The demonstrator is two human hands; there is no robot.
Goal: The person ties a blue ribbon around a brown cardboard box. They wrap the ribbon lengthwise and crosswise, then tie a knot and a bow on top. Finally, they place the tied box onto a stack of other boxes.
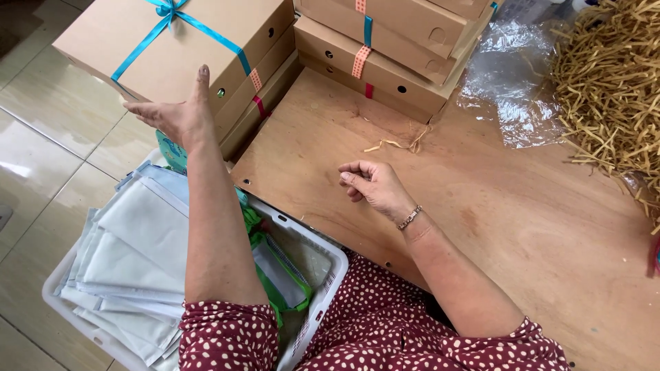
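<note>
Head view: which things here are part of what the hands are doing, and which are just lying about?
In hand:
left hand, flat against the ribbon-tied box
right hand, loosely curled above the wooden table

Lying about:
stacked boxes
paper shreds
clear plastic
white basket of bags

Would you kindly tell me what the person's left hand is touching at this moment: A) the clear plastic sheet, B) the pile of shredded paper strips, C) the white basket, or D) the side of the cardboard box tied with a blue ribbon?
D: the left hand is open and pressed against the side of the ribbon-tied cardboard box, while the right hand rests loosely curled on the wooden table.
</note>
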